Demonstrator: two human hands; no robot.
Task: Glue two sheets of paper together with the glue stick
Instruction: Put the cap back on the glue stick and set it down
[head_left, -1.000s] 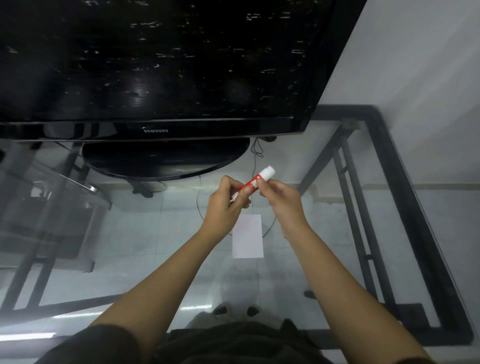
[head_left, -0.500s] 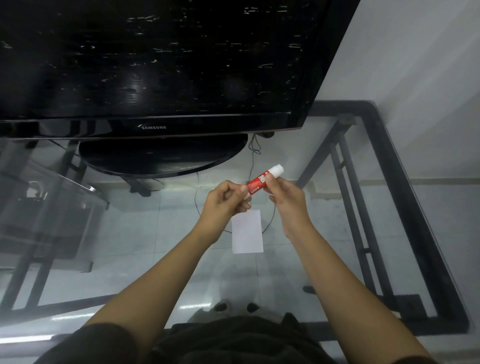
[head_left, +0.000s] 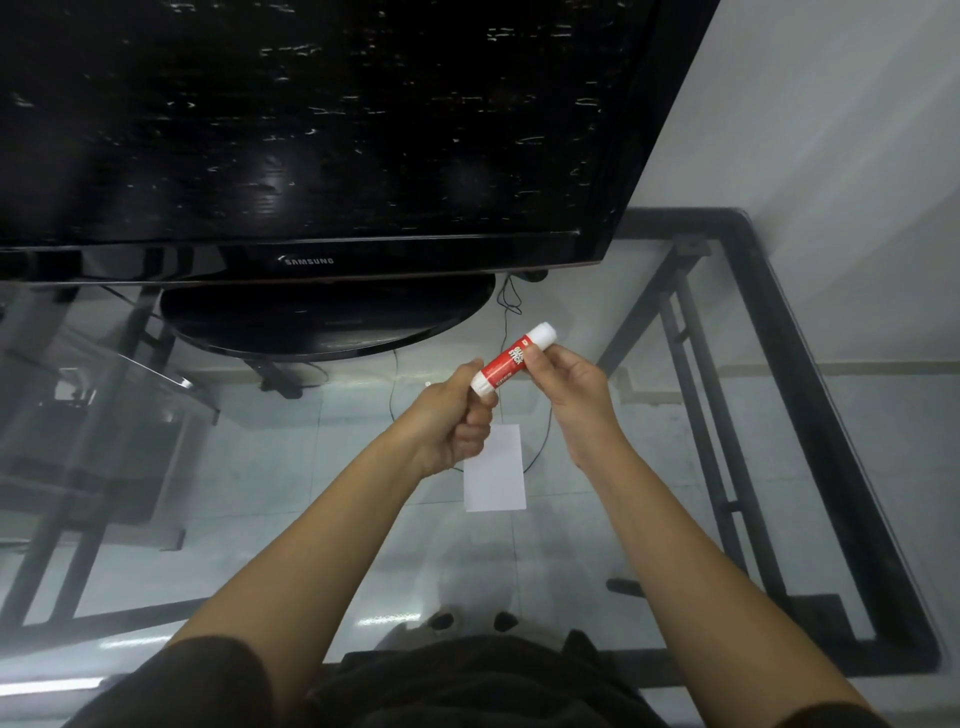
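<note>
A red and white glue stick (head_left: 511, 358) is held tilted in the air above the glass table, its white cap pointing up and to the right. My right hand (head_left: 571, 400) grips its upper part near the cap. My left hand (head_left: 457, 421) is closed around its lower white end. Below the hands a small white sheet of paper (head_left: 496, 475) lies flat on the glass; my left hand covers its top left corner. I cannot tell whether it is one sheet or two stacked.
A large black television (head_left: 311, 130) on an oval stand (head_left: 327, 322) fills the back. The glass table has a black metal frame (head_left: 810, 415) along the right side. A thin cable (head_left: 540, 447) runs under the glass near the paper.
Both hands have risen slightly with the glue stick and it has shifted to the right. More of the stick's body shows between the hands, and the left hand has closed into a fist.
</note>
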